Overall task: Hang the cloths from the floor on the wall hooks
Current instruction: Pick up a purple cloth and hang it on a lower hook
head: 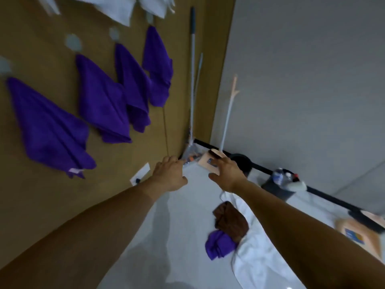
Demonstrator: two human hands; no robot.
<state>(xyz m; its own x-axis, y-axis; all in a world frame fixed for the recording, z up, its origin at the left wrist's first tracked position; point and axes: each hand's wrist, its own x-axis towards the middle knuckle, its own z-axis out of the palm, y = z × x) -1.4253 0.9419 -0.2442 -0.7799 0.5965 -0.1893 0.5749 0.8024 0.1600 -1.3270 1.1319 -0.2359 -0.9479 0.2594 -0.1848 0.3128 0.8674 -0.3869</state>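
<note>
Both forearms stretch out from the camera, the left hand [169, 174] and right hand [226, 174] empty above the floor [177, 226]. The right fingers [218, 163] are spread with the thumb out. The left fingers look loosely extended, though blur hides the detail.

Below the right forearm lies the remaining work: a purple cloth [219, 246] bunched against a brown cloth [231, 221], both on or touching a rumpled white cloth [260, 257].

Because the three lie in one heap, a hasty grab would likely lift two at once or drag the white one along.

On the wall [31, 38] to the left, four hung purple cloths [104, 105] droop from grey hooks [73, 41], with white cloths [116, 9] above. Every hook in view seems taken, so doubling up could knock a hung cloth down.

Near the hands, long handles [192, 69] lean in the corner. A careless arm swing might topple them towards the bin [279, 188].
</note>
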